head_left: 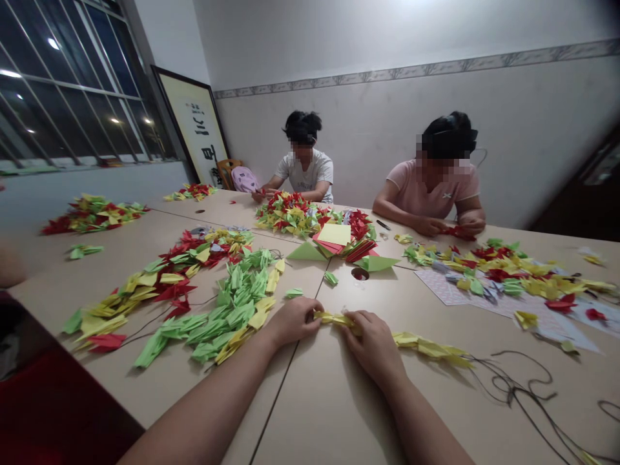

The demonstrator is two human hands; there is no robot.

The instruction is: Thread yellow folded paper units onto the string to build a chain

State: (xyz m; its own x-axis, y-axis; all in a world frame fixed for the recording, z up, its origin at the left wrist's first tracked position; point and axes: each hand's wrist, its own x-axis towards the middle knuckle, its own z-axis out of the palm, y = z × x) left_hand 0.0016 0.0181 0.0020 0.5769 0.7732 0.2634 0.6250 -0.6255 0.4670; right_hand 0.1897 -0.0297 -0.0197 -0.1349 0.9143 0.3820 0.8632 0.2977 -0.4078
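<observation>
My left hand (296, 319) is closed, its thumb and fingers pinching the left end of a strand of yellow folded-paper pieces (431, 347). Over the same strand, my right hand (374, 343) grips further along with bent fingers. The yellow papers trail out from under the right hand toward the right, where dark cord (513, 389) lies in loose curls. Beside my left forearm is a strand of light-green folded papers (227, 303), edged with yellow ones. A single small green folded piece (293, 293) rests just beyond my left hand.
Mixed strands (169, 274) and a colourful heap (295, 216) cover parts of the table (334, 413). Square paper sheets (334, 234) are stacked near a cable hole (360, 274). Two people sit opposite, handling paper. More folded papers (527, 274) lie on patterned sheets at right.
</observation>
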